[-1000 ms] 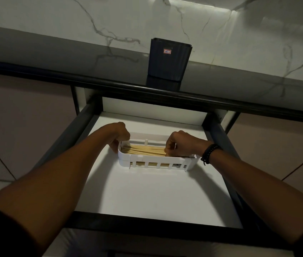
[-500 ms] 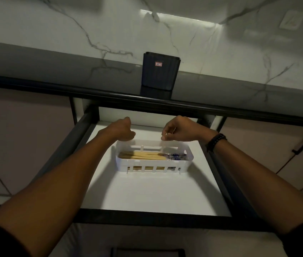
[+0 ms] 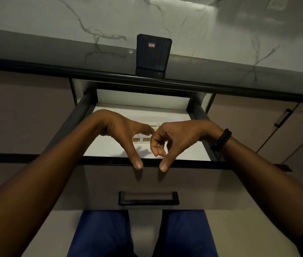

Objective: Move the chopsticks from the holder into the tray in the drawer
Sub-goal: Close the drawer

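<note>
Change: Both hands have come back from over the tray to the drawer's near lip, and the drawer front now shows.
Left hand: the left hand [image 3: 121, 134] has its fingers bent over and its thumb straight down, tip at the lip; nothing shows in it.
Right hand: the right hand [image 3: 176, 136] has its fingers curled into the palm around nothing, thumb down beside the other; a dark bracelet [image 3: 224, 139] sits on the wrist.
Chopsticks: the chopsticks [image 3: 136, 139] lie in the white tray [image 3: 141, 142], glimpsed between the two hands.
Tray: on the white drawer floor, mostly hidden behind the hands.
Drawer: the drawer [image 3: 193, 164] stands pulled out, dark rails left and right, a black handle [image 3: 148, 198] on its pale front.
Holder: the dark holder [image 3: 153, 51] stands upright on the counter [image 3: 35, 47], far behind the drawer.
Room: a veined marble wall [image 3: 184, 19] rises behind the counter; cabinet doors flank the drawer.
Edges: the counter's dark edge overhangs the drawer's far end.
Open room: bare white floor shows left of the hands; blue trousers [image 3: 100, 234] stand just below the drawer front.
</note>
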